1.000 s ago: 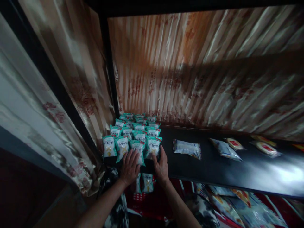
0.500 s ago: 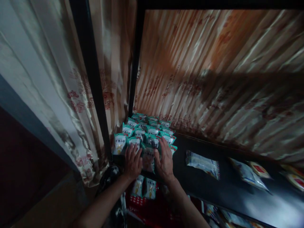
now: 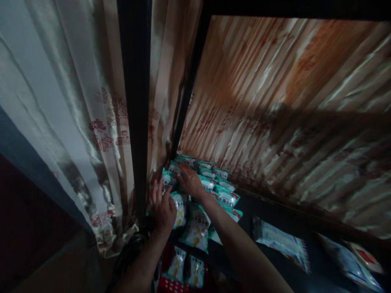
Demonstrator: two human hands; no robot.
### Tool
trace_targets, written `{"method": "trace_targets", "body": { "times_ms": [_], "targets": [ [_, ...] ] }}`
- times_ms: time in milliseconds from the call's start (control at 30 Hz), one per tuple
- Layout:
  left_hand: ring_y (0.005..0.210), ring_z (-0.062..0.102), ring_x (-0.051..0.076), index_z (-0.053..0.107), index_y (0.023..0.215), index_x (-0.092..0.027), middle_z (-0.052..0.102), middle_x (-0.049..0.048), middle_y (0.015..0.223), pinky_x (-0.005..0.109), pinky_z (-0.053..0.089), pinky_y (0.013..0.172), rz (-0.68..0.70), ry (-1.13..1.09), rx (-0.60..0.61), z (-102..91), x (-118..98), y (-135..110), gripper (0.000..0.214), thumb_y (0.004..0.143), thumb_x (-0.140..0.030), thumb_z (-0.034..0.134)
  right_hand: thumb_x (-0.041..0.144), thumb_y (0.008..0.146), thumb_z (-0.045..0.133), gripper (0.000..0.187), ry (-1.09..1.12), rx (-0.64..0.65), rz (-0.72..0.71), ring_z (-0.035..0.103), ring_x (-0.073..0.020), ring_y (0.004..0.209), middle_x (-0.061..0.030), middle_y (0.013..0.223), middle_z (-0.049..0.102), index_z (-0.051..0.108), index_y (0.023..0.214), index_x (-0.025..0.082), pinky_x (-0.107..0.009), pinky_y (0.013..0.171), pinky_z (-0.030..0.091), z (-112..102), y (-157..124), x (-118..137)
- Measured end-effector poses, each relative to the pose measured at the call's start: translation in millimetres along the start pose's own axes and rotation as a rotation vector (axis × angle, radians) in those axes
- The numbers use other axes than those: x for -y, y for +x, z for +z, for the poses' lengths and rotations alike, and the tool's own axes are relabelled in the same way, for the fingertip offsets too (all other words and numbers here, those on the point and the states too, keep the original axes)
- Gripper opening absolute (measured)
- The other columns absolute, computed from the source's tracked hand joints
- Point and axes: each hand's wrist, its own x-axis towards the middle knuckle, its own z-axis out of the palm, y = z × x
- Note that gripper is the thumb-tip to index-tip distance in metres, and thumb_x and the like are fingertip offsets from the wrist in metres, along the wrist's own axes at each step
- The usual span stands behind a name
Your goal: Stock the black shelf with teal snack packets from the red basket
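Observation:
Rows of small teal-and-white snack packets stand packed together at the left end of a black shelf. My left hand rests at the front left of the rows, fingers spread, against a snack packet. Farther back, my right hand reaches over the rows with its fingers extended, touching the packets near the back left. My right forearm hides part of the rows on the right. Neither hand appears to grip a packet.
Below the shelf edge, two more teal packets lie over a red basket. A blue-and-white packet and other packs lie farther right. Black posts and patterned curtains border the left and back.
My right hand has moved from the front packets to the back left of the rows. My left hand has shifted slightly left. The view has tilted and come closer.

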Motion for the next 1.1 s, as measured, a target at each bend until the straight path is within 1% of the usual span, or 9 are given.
{"method": "trace_targets", "body": {
  "times_ms": [67, 167, 233, 367, 433, 533, 733, 900, 1100],
  "targets": [
    [0.135, 0.031, 0.027, 0.064, 0.105, -0.017, 0.052, 0.0111, 0.134, 0.052, 0.026, 0.108, -0.016, 0.018, 0.019, -0.5, 1, 1, 0.033, 0.082, -0.008, 0.042, 0.035, 0.094, 0.034, 0.045, -0.059, 0.051, 0.005, 0.035, -0.0264, 0.133, -0.0139, 0.134, 0.052, 0.048, 0.130, 0.013, -0.045, 0.107, 0.033, 3, 12, -2],
    [0.136, 0.030, 0.027, 0.063, 0.106, -0.016, 0.052, 0.0128, 0.134, 0.050, 0.025, 0.109, -0.070, 0.049, -0.017, 0.2, 6, 7, 0.032, 0.083, -0.010, 0.042, 0.036, 0.094, 0.033, 0.046, -0.123, 0.128, 0.054, 0.035, -0.0258, 0.133, -0.0130, 0.135, 0.051, 0.046, 0.132, 0.013, -0.043, 0.108, 0.030, 8, 29, -3],
    [0.134, 0.034, 0.027, 0.064, 0.105, -0.015, 0.053, 0.0141, 0.132, 0.048, 0.026, 0.109, -0.099, 0.069, -0.037, 1.6, 12, 11, 0.030, 0.084, -0.012, 0.042, 0.036, 0.095, 0.032, 0.046, -0.157, 0.174, 0.084, 0.036, -0.0256, 0.133, -0.0134, 0.134, 0.052, 0.045, 0.133, 0.013, -0.043, 0.109, 0.027, 11, 38, -2],
    [0.127, 0.044, 0.025, 0.064, 0.105, -0.013, 0.054, 0.0155, 0.130, 0.042, 0.032, 0.107, -0.118, 0.074, -0.049, 3.5, 21, 16, 0.029, 0.086, -0.016, 0.042, 0.034, 0.095, 0.034, 0.045, -0.150, 0.212, 0.087, 0.047, -0.0240, 0.124, -0.0142, 0.126, 0.059, 0.045, 0.134, 0.014, -0.042, 0.107, 0.028, 22, 50, 0],
    [0.124, 0.046, 0.024, 0.064, 0.105, -0.013, 0.055, 0.0153, 0.129, 0.040, 0.035, 0.105, -0.130, 0.078, -0.042, 2.9, 22, 17, 0.030, 0.087, -0.017, 0.041, 0.031, 0.095, 0.035, 0.045, -0.112, 0.214, 0.088, 0.053, -0.0217, 0.118, -0.0141, 0.123, 0.061, 0.042, 0.135, 0.013, -0.037, 0.104, 0.034, 27, 53, 2],
    [0.122, 0.048, 0.023, 0.065, 0.103, -0.013, 0.057, 0.0150, 0.127, 0.037, 0.038, 0.102, -0.137, 0.087, -0.025, 0.6, 22, 18, 0.029, 0.087, -0.018, 0.041, 0.028, 0.094, 0.037, 0.045, -0.058, 0.215, 0.081, 0.056, -0.0190, 0.114, -0.0128, 0.124, 0.061, 0.041, 0.136, 0.012, -0.030, 0.098, 0.040, 33, 55, 5],
    [0.116, 0.053, 0.022, 0.067, 0.099, -0.014, 0.062, 0.0135, 0.119, 0.036, 0.041, 0.099, -0.079, 0.124, -0.024, -3.2, 25, 21, 0.027, 0.087, -0.017, 0.042, 0.025, 0.092, 0.041, 0.044, -0.004, 0.185, 0.050, 0.055, -0.0188, 0.116, -0.0106, 0.127, 0.059, 0.044, 0.134, 0.013, -0.030, 0.102, 0.039, 36, 57, 10],
    [0.120, 0.050, 0.023, 0.067, 0.098, -0.016, 0.063, 0.0105, 0.117, 0.036, 0.041, 0.100, -0.056, 0.133, -0.006, -3.9, 26, 20, 0.026, 0.087, -0.017, 0.043, 0.026, 0.091, 0.042, 0.043, 0.051, 0.192, 0.009, 0.055, -0.0183, 0.116, -0.0105, 0.127, 0.059, 0.046, 0.132, 0.014, -0.030, 0.100, 0.041, 38, 59, 12],
    [0.124, 0.046, 0.023, 0.066, 0.102, -0.016, 0.062, 0.0105, 0.119, 0.039, 0.039, 0.102, -0.089, 0.093, -0.015, -3.5, 25, 20, 0.026, 0.086, -0.019, 0.045, 0.029, 0.095, 0.032, 0.041, 0.032, 0.091, 0.134, 0.053, -0.0174, 0.119, -0.0111, 0.129, 0.057, 0.049, 0.129, 0.012, -0.030, 0.102, 0.039, 30, 65, -2]
  ]
}}
